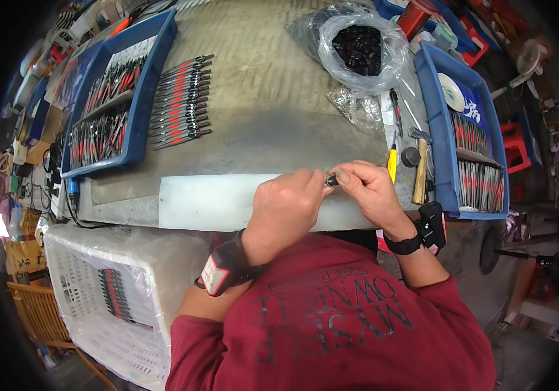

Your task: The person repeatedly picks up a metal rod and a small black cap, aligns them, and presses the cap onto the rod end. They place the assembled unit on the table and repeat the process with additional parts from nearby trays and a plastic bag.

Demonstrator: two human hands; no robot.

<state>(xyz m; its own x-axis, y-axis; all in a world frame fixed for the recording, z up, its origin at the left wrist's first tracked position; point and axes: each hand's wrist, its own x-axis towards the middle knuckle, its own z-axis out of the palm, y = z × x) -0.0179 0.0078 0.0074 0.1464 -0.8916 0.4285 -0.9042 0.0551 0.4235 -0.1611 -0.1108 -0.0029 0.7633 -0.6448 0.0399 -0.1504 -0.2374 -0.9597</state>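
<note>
**Over the white board (207, 201), a small black piece (331, 180) held from both sides**

Close to the near edge of the counter (260, 85), the left hand (289, 201) is curled around one end of the small black piece, its fingers folded under and partly hidden. From the right, the right hand (368, 190) pinches the other end between thumb and forefinger. The two hands are near each other, with only a short dark, shiny part of the piece showing between them; the rest is covered. Each wrist wears a black strap with a boxy device.

Just right of the right hand are a yellow-handled screwdriver (392, 164), a round black cap-like object (410, 156) and a wooden-handled hammer (421, 171). Beyond the hammer, at the right, a blue tray (485, 214) holds rows of slim grey-and-red tools and a white dish (451, 92).

On the far side, an open clear plastic bag (393, 58) is filled with black pieces (357, 49), and a smaller clear bag (355, 107) lies nearer. To the far left, a column of black-and-red pen-like tools (179, 104) lies side by side, next to a second blue tray (141, 124) of similar ones. Near left, below the counter's edge, a white perforated crate (74, 280) contains another such row (116, 296).
</note>
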